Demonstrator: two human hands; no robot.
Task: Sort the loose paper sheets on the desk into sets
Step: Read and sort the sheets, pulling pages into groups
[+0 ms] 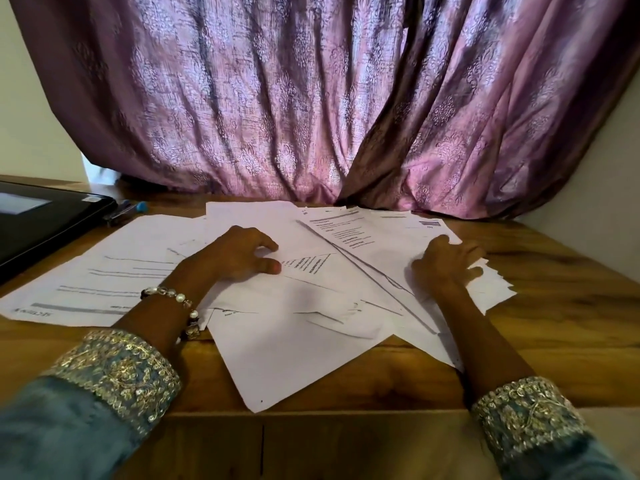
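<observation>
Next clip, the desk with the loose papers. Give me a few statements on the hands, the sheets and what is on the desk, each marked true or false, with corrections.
1. Both hands are on the paper sheets. True: the left hand and the right hand both rest on them.
2. The sheets are already in neat separate stacks. False: they lie spread and overlapping at angles.
3. A bracelet is on the right wrist. False: it is on the left wrist.
4. A closed black laptop lies at the far left of the desk. True.
5. A green curtain hangs behind the desk. False: the curtain is purple.
</observation>
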